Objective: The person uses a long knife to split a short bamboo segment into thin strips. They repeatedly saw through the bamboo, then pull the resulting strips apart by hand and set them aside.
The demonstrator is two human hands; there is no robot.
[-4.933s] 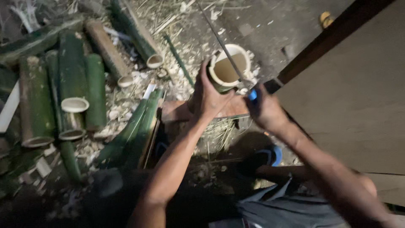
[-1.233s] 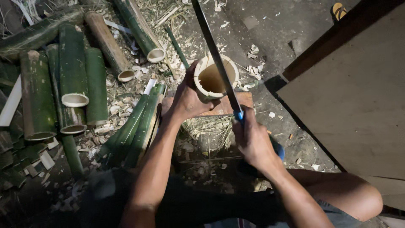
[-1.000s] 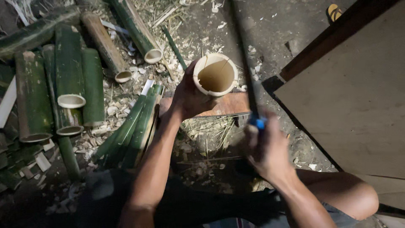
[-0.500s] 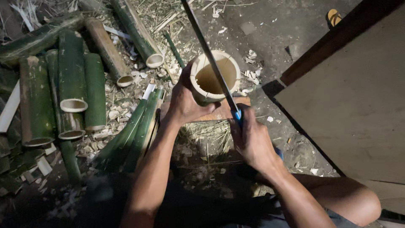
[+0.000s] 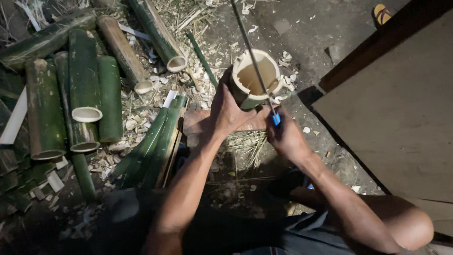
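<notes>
At the centre of your view, your left hand (image 5: 226,111) is wrapped around the outside of a short hollow bamboo section (image 5: 255,78), fingers closed on its green skin, holding it upright with its open mouth facing you; the inner wall is pale, smooth and round, the rim thick and roughly cut. Your right hand (image 5: 285,137) is clenched on the blue handle (image 5: 276,119) of a long, thin, dark metal blade (image 5: 250,52), which runs up across the mouth of the section and out past the top edge; whether its edge bites the rim I cannot tell. Your hands sit close together, just short of touching. Beneath the section lies a flat reddish wooden block (image 5: 203,125). To your left, cut bamboo tubes (image 5: 85,89), glossy green outside and cream at the cut ends, lie side by side on the dirt floor (image 5: 302,28), with split green strips (image 5: 153,146) leaning beside the block. Pale chips and fibrous shavings (image 5: 141,108) litter the ground. A plain flat board (image 5: 406,118) fills your right side.
</notes>
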